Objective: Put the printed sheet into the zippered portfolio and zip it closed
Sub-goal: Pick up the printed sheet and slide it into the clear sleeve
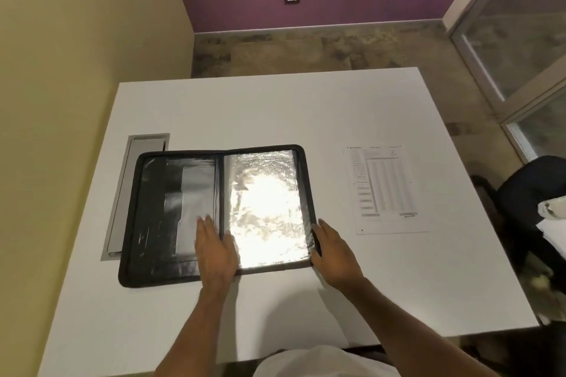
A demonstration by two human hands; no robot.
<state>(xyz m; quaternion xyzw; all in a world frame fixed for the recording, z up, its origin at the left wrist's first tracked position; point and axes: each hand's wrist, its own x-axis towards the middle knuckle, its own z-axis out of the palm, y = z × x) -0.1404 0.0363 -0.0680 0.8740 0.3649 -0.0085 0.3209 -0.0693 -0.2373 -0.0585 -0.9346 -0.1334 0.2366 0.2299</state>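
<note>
The black zippered portfolio [147,211] lies open and flat on the white table [306,107]. Its right half shows glossy clear plastic sleeves that glare under the light. My left hand [214,251] rests flat with straight fingers across the spine near the bottom edge. My right hand [332,254] is at the portfolio's lower right edge, its fingertips on the sleeve edges; whether it pinches them is unclear. The printed sheet [384,190] lies flat on the table to the right of the portfolio, apart from both hands.
A grey cable-tray lid [122,193] is set into the table left of the portfolio, partly under it. A dark chair [526,202] holding some white items stands past the table's right edge. A beige wall runs along the left.
</note>
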